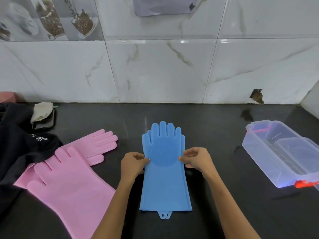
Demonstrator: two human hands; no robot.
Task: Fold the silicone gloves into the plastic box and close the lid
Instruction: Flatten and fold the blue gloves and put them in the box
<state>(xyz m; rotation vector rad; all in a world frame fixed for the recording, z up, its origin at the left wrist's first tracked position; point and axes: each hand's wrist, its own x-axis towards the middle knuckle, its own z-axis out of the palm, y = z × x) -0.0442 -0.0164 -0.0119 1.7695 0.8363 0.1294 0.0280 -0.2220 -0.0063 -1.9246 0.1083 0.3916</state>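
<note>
Two blue silicone gloves [164, 183] lie stacked flat on the dark counter [215, 213], fingers pointing to the wall, bristled palm up. My left hand [133, 163] pinches the stack's left edge at the palm. My right hand [196, 158] pinches the right edge at the same height. Two pink silicone gloves [69, 185] lie overlapping to the left, fingers toward the upper right. The clear plastic box [279, 152] sits at the right with red clasps [303, 184]; its lid appears to lie inside it.
A black cloth [19, 145] covers the counter's left side and overlaps the pink gloves. Behind it lies a phone [45, 122] with a pale cloth on top. The marble-tiled wall [155, 71] bounds the counter at the back and right.
</note>
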